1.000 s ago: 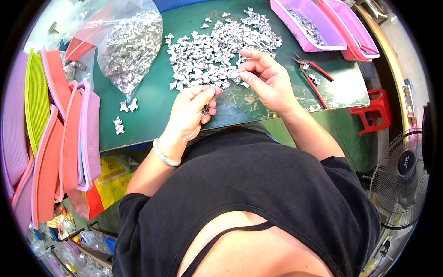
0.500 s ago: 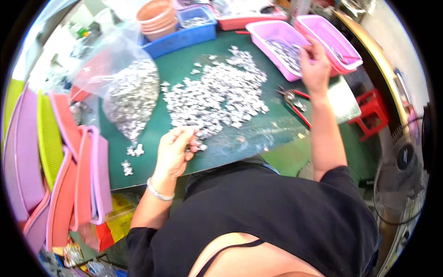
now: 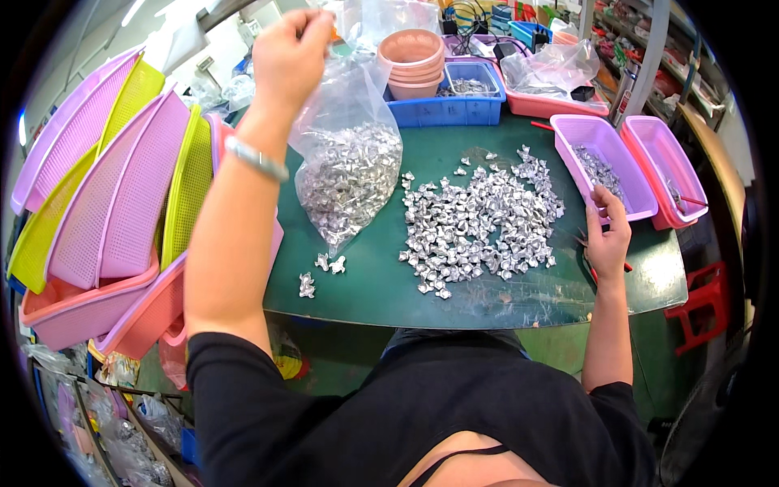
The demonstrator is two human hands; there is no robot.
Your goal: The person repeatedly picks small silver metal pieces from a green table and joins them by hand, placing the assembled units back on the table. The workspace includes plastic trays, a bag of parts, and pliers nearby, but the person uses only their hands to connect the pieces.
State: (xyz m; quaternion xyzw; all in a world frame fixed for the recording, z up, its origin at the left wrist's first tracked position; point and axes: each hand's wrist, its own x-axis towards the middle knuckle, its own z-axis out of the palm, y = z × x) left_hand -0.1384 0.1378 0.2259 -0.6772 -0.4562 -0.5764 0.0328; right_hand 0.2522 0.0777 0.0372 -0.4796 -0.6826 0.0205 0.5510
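Evidently, the small silvery metal pieces [image 3: 479, 223] lie spread on the green table [image 3: 357, 288] straight before the person, probably thinned out to keep them from heaping. The left hand [image 3: 292, 61] is lifted near the top of the clear bag [image 3: 349, 178], fingers curled in; whether it grips anything cannot be told. The right hand [image 3: 608, 235] has thumb and fingertips drawn together at the near corner of the purple basket [image 3: 639, 196], which presumably sits there for easy reach; anything pinched is too small to tell. Red-handled pliers [image 3: 595, 274] lie partly hidden under that hand. 3 strays [image 3: 307, 285] rest near the bag's tip, and pots [image 3: 410, 73] are nested, likely saving room, in the blue tray [image 3: 446, 114]
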